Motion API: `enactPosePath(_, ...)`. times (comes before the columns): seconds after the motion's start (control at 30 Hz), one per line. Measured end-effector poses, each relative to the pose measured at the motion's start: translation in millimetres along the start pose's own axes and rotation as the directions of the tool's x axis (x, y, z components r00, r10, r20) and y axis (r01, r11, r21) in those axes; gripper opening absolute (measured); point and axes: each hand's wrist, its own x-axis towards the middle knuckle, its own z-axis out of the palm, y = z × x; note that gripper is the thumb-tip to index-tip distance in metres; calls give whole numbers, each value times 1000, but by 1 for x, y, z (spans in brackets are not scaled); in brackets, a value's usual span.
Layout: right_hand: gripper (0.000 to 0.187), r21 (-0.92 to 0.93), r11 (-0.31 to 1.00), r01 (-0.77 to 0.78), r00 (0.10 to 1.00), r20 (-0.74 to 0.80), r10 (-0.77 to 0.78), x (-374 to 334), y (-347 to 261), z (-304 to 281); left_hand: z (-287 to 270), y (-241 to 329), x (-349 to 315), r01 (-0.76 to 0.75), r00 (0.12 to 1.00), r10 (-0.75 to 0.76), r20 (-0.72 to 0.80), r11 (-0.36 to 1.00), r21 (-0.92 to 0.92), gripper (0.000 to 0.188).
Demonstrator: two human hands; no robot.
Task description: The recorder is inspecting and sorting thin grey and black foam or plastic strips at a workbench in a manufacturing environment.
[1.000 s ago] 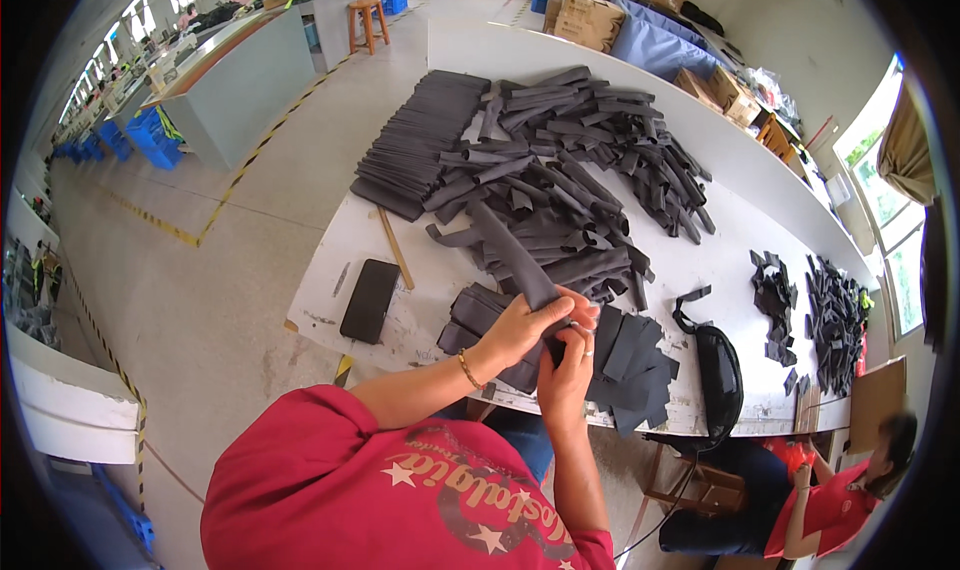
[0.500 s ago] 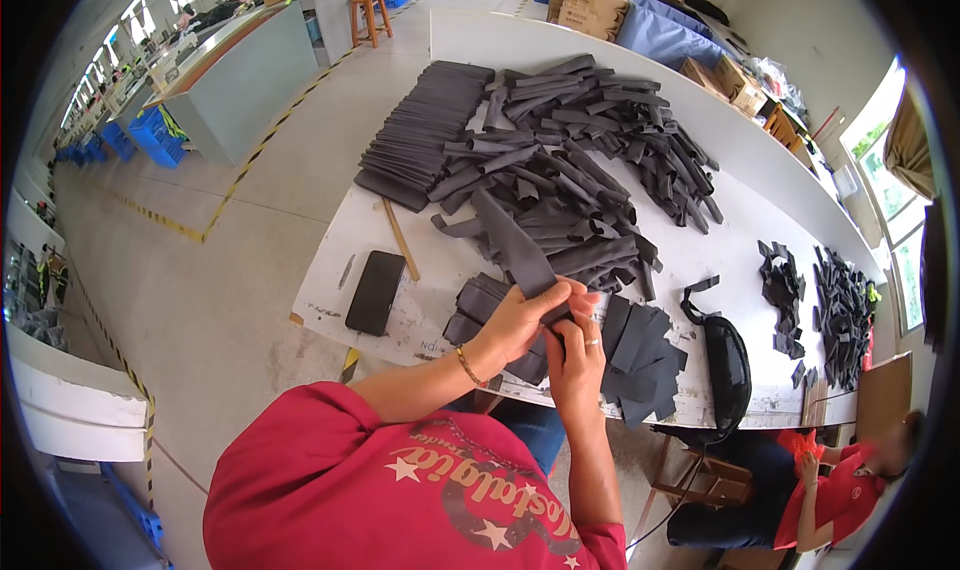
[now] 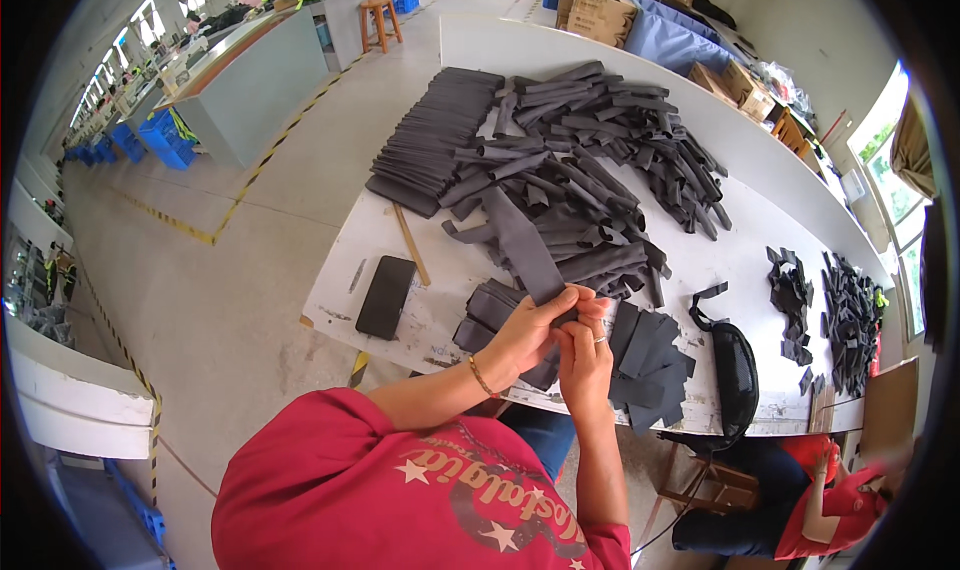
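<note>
A long dark grey fabric strip (image 3: 528, 253) slants up and away from my hands over the table. My left hand (image 3: 528, 334) pinches its near end between thumb and fingers. Pressed close on the right, the fingers of my right hand (image 3: 584, 362) are closed on the same end, which they mostly hide. Beneath my left hand lie folded dark pieces (image 3: 490, 312). Flat dark fabric pieces (image 3: 650, 362) overlap by the table edge, right of my right hand. Beyond the held strip is a large heap of similar strips (image 3: 600, 195), with a neat overlapping row (image 3: 440, 130) at its left.
A black phone (image 3: 386, 298) and a thin wooden stick (image 3: 411, 245) lie on the white table (image 3: 335, 275) at left. To the right are a glossy black case (image 3: 735, 375) and two dark fabric piles (image 3: 790, 305). A co-worker (image 3: 835, 515) sits at the lower right.
The whole view has shifted slightly. My right fingers have drawn in a little at the strip's end, while the left grip looks the same. The co-worker's arms and head have moved.
</note>
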Motion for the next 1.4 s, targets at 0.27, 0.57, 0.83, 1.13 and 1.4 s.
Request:
enactPosePath(0.27, 17, -17, 999, 45, 999, -3, -45, 4, 0, -20, 8, 33, 7, -233, 971, 227, 68, 969, 85, 30)
enactPosePath(0.57, 18, 22, 993, 114, 992, -66, -112, 9, -3, -20, 15, 22, -4, -227, 969, 225, 105, 974, 6, 28)
enactPosePath(0.83, 18, 44, 990, 131, 990, -52, -129, 14, -3, -18, 15, 16, -5, -211, 973, 209, 95, 977, 12, 27)
enactPosePath(1.13, 21, 65, 989, 131, 991, -3, -131, 21, -3, -16, 12, 11, -4, -148, 984, 154, 91, 987, -67, 30)
enactPosePath(1.4, 18, 307, 938, -159, 983, -40, 180, 7, 0, 1, -2, 7, 3, -174, 985, 173, 20, 978, 111, 38)
